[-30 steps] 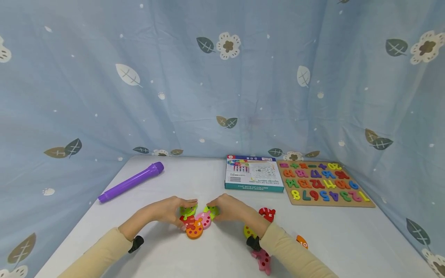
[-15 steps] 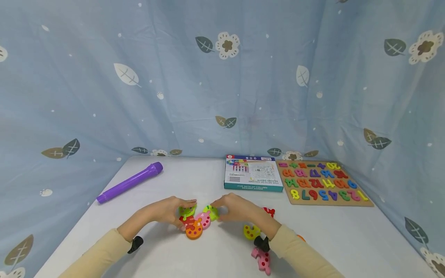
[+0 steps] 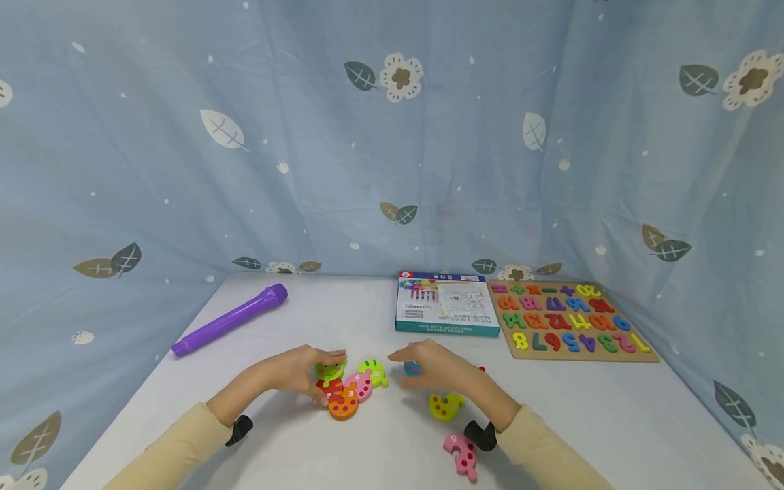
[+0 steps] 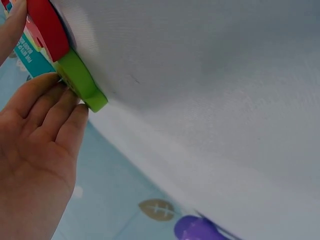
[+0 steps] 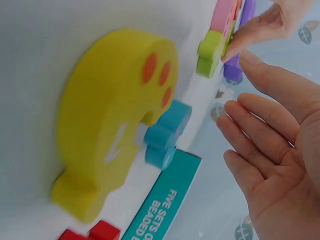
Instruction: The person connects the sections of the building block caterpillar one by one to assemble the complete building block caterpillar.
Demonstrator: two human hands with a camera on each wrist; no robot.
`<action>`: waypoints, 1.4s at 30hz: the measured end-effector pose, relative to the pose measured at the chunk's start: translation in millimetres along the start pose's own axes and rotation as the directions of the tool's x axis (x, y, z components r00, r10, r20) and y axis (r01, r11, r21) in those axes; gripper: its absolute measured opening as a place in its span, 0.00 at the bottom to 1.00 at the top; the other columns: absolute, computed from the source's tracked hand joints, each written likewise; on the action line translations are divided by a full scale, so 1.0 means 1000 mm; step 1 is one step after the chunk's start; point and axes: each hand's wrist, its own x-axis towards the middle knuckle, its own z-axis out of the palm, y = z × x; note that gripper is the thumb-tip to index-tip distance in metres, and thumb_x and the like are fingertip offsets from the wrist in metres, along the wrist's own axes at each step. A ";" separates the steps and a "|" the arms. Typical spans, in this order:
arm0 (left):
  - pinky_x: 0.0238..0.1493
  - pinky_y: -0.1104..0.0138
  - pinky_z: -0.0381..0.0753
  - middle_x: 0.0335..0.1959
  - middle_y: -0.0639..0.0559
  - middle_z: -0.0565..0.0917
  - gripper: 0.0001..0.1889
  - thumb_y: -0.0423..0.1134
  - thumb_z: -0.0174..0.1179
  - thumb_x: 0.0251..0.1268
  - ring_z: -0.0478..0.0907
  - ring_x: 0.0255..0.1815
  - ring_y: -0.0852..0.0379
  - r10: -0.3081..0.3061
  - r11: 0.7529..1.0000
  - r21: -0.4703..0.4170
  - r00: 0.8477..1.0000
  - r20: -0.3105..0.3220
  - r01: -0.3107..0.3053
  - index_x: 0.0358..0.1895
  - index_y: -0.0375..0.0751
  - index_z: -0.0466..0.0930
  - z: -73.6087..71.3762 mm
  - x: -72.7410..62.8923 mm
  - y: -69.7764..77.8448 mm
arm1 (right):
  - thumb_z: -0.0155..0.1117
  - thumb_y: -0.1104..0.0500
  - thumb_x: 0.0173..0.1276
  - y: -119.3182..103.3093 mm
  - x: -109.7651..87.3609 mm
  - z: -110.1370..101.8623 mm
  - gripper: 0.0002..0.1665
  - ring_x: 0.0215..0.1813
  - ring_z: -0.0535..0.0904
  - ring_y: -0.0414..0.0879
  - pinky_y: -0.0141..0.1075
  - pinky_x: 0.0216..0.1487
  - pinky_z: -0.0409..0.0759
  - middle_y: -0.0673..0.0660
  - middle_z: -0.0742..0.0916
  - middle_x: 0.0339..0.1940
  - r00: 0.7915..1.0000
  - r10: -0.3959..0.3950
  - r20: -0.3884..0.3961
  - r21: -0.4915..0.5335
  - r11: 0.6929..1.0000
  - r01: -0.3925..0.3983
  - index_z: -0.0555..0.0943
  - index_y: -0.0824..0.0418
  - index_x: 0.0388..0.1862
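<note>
Head view: linked pieces point(image 3: 358, 386) between hands point(image 3: 297, 371) point(image 3: 433, 369)

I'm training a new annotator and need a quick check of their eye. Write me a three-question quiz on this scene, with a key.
1. Which hand touches the joined puzzle pieces?
2. True or false: in the head view, the number board lies to the right of the flat box.
3. In the right wrist view, what colour is the largest-looking piece? A) blue B) yellow C) red

Key:
1. The left hand.
2. True.
3. B.
</note>
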 end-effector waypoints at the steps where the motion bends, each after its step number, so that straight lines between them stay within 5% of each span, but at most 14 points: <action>1: 0.66 0.47 0.66 0.70 0.46 0.68 0.42 0.48 0.76 0.46 0.66 0.68 0.43 0.002 1.000 0.002 1.000 0.002 -0.002 0.67 0.37 0.70 0.000 0.000 0.000 | 0.72 0.56 0.61 0.001 -0.002 0.000 0.27 0.64 0.75 0.49 0.44 0.64 0.72 0.50 0.83 0.57 1.000 -0.005 -0.008 0.002 1.000 0.005 0.80 0.60 0.60; 20: 0.67 0.49 0.64 0.70 0.45 0.67 0.42 0.48 0.75 0.48 0.65 0.69 0.43 0.008 1.000 0.014 1.000 -0.004 -0.008 0.67 0.36 0.69 0.001 -0.001 0.003 | 0.72 0.59 0.60 0.013 -0.033 -0.009 0.28 0.62 0.76 0.52 0.45 0.60 0.76 0.55 0.83 0.59 0.998 0.052 -0.039 0.065 0.997 -0.050 0.79 0.63 0.60; 32: 0.67 0.48 0.64 0.70 0.44 0.67 0.43 0.48 0.75 0.47 0.64 0.69 0.43 -0.010 1.000 -0.019 1.000 -0.003 0.010 0.67 0.34 0.69 0.003 -0.004 0.008 | 0.73 0.59 0.59 0.021 -0.036 -0.006 0.28 0.62 0.76 0.54 0.43 0.57 0.78 0.58 0.83 0.58 0.993 0.109 -0.046 0.053 0.993 -0.107 0.79 0.65 0.59; 34: 0.67 0.49 0.64 0.70 0.44 0.67 0.43 0.49 0.75 0.47 0.64 0.69 0.43 -0.010 1.000 -0.016 1.000 -0.003 0.010 0.67 0.34 0.69 0.003 -0.005 0.008 | 0.73 0.58 0.59 0.021 -0.036 -0.005 0.29 0.61 0.77 0.54 0.40 0.54 0.80 0.58 0.83 0.58 0.989 0.135 -0.056 0.057 0.990 -0.132 0.79 0.65 0.59; 39: 0.66 0.49 0.66 0.70 0.44 0.68 0.43 0.49 0.75 0.47 0.65 0.69 0.43 -0.011 1.000 -0.007 1.000 -0.012 0.011 0.67 0.34 0.69 0.003 -0.006 0.008 | 0.73 0.58 0.59 0.021 -0.035 -0.004 0.29 0.44 0.82 0.49 0.29 0.27 0.79 0.61 0.83 0.57 0.971 0.226 -0.074 0.098 0.971 -0.219 0.79 0.64 0.59; 42: 0.66 0.50 0.65 0.70 0.44 0.67 0.42 0.48 0.75 0.48 0.64 0.69 0.44 -0.012 1.000 -0.007 1.000 -0.015 0.012 0.67 0.35 0.69 0.003 -0.006 0.008 | 0.74 0.58 0.58 0.022 -0.033 -0.004 0.29 0.40 0.81 0.47 0.29 0.27 0.77 0.62 0.83 0.56 0.963 0.258 -0.073 0.097 0.963 -0.251 0.80 0.64 0.58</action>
